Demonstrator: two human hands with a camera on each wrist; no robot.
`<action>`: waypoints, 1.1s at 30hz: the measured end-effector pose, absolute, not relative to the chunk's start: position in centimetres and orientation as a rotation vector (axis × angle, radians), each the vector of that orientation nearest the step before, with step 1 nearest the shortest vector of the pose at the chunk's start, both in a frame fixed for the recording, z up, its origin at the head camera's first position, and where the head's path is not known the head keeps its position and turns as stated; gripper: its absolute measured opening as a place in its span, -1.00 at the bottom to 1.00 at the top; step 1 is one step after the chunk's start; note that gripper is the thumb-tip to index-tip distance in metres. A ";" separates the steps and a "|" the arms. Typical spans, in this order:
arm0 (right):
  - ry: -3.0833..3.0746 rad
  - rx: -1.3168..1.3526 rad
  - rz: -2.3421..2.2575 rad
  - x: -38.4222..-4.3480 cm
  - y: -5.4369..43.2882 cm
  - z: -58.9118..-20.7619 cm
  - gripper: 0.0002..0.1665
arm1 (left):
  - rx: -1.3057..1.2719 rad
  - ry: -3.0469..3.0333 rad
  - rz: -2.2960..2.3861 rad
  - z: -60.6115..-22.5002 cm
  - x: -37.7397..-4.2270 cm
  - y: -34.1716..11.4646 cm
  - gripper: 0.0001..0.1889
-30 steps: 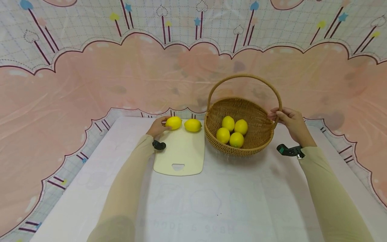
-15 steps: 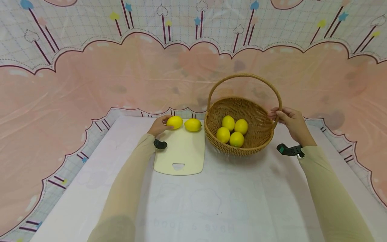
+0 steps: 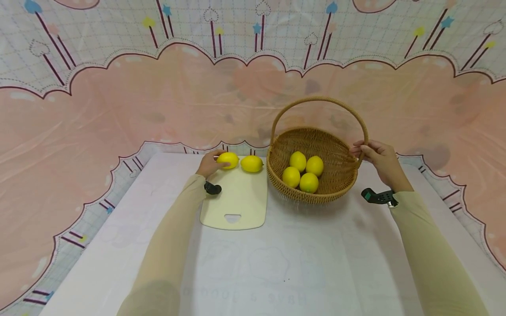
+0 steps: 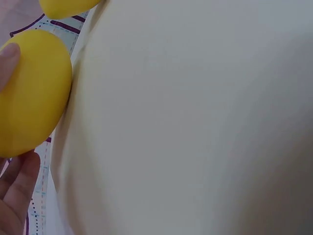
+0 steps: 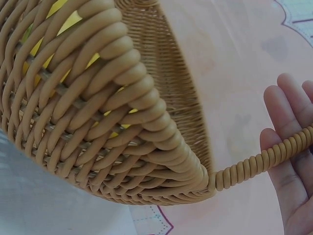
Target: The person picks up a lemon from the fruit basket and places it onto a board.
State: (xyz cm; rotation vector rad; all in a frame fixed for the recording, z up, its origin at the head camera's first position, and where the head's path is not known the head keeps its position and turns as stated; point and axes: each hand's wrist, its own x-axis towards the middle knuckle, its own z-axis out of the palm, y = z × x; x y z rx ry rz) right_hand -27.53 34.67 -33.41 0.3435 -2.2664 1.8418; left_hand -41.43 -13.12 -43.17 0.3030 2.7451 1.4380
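Note:
My left hand [image 3: 208, 164] holds a yellow lemon [image 3: 230, 160] at the far end of a cream cutting board [image 3: 237, 197]. In the left wrist view the thumb [image 4: 7, 63] lies on the near lemon [image 4: 36, 93], with the fingers curled below it. A second lemon [image 3: 251, 163] sits just to the right, on the board's far edge. My right hand [image 3: 381, 159] touches the handle [image 3: 322, 99] of a wicker basket [image 3: 312, 195]. Seen from the right wrist, its fairly straight fingers [image 5: 283, 98] lie behind the handle, not wrapped round it.
Several lemons [image 3: 309, 182] are grouped inside the basket, which leans its opening toward me. It stands beside the board on a white table [image 3: 253, 272]. A patterned cloth backdrop [image 3: 158, 105] rises behind the table and along its sides.
My left wrist has shifted slightly to the right and turned, and the thumb shows further across the lemon. The right hand, basket and board have kept their places.

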 end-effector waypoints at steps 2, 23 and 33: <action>-2.269 0.344 1.835 -27.5 34.6 -33.4 -0.59 | 0.308 2.745 1.431 -43.3 -41.6 -13.3 -0.42; -2.264 0.337 1.845 -27.5 34.5 -33.2 -0.75 | 0.283 2.669 1.455 -43.4 -41.8 -14.0 -0.40; -2.266 0.370 1.834 -27.4 34.6 -33.3 -0.76 | 0.326 2.635 1.502 -43.3 -41.4 -14.0 -0.35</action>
